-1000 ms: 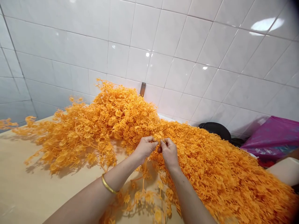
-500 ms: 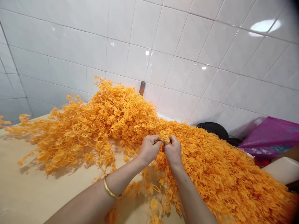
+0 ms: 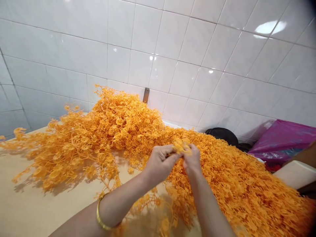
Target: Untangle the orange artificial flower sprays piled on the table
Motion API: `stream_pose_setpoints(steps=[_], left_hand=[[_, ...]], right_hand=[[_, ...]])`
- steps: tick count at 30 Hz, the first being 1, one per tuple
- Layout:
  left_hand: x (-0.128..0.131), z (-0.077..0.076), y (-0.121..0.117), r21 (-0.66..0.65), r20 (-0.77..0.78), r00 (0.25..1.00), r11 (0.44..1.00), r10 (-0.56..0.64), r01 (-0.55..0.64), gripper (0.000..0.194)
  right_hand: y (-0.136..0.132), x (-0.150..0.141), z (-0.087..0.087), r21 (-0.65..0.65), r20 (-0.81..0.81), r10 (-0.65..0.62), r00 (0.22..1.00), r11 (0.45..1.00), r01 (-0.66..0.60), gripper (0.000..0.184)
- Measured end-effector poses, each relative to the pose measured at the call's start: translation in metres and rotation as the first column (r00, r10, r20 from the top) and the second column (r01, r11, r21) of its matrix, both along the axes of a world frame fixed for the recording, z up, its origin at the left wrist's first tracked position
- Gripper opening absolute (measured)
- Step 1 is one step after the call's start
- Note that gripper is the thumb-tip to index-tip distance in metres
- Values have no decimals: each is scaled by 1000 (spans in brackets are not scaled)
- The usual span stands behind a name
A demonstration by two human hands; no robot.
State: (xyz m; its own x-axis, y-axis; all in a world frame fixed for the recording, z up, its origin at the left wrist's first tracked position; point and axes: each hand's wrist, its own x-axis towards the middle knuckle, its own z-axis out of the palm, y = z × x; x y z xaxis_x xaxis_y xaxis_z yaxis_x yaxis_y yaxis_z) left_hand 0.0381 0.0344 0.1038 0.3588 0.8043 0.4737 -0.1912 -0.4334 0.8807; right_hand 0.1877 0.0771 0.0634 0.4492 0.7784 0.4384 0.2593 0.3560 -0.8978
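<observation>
Both my hands meet over the border between two heaps of orange plastic flowers. My left hand (image 3: pixel 161 161), with a gold bangle (image 3: pixel 99 215) on its forearm, is closed on an orange plastic flower piece (image 3: pixel 181 146) between thumb and fingers. Close beside it my right hand (image 3: pixel 193 159) is closed on the same piece, its fingertips partly hidden and blurred. Branched flower sprays (image 3: pixel 84 141) are piled to the left. A dense mound of loose orange flower pieces (image 3: pixel 237 177) spreads to the right. Below my wrists hangs an orange stem with flowers (image 3: pixel 164 223), blurred.
The pale tabletop (image 3: pixel 37 210) shows at the lower left. White tiled wall (image 3: pixel 158 39) rises behind, with a dark metal strip (image 3: pixel 146 95) against it. Black round objects (image 3: pixel 224 136), a purple plastic bag (image 3: pixel 281 141) and a white block-shaped object (image 3: pixel 296 173) lie at the right.
My hands have moved slightly right, still together. More of the orange flower piece shows above my fingertips. The hanging stem below has swung, and the view has shifted a little.
</observation>
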Motion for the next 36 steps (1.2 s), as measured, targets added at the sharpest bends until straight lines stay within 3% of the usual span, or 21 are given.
stream_pose_setpoints(steps=[4, 9, 11, 13, 16, 19, 23, 26, 28, 31, 34, 36], left_hand=[[-1, -3, 7, -103, -69, 997, 995, -24, 17, 33], [-2, -22, 31, -259, -162, 987, 965, -11, -32, 27], [-3, -25, 35, -284, -149, 989, 958, -3, -40, 26], [-4, -25, 36, -312, -110, 994, 949, 12, -46, 25], [-5, -24, 36, -328, -28, 999, 944, -23, 12, 22], [-4, -24, 36, -317, -19, 997, 946, -70, 60, 22], [-4, -23, 34, -281, -56, 995, 957, -84, 65, 19], [-6, -26, 30, -256, -126, 986, 964, -112, 77, 19], [-7, -30, 28, -262, -174, 979, 963, -110, 61, 20], [-8, -36, 29, -289, -237, 967, 957, -91, 19, 22], [-9, -40, 31, -295, -297, 949, 955, -109, 18, 23], [-8, -41, 32, -289, -306, 942, 956, -136, 44, 24]], right_hand=[[-9, 16, 21, -4, -175, -109, 978, 994, 110, 20], [-23, -2, 42, -69, -189, 94, 977, 992, -108, 21], [-26, -10, 44, -76, -100, 157, 983, 983, -165, 23], [-28, -16, 43, -94, 97, 201, 975, 977, -192, 27], [-31, -25, 40, -145, 434, 241, 868, 970, -196, 27], [-31, -33, 34, -146, 562, 239, 792, 971, -189, 20], [-23, -20, 27, -69, 412, 110, 905, 994, -89, 29], [-16, 14, 28, 8, 60, -139, 988, 990, 139, 29], [-15, 35, 31, 23, -194, -194, 962, 979, 202, 29], [-20, 44, 36, 16, -216, -76, 973, 997, 82, 31], [-27, 26, 39, -91, -20, 146, 989, 985, -148, 32], [-30, 11, 40, -164, 134, 272, 953, 954, -249, 30]])
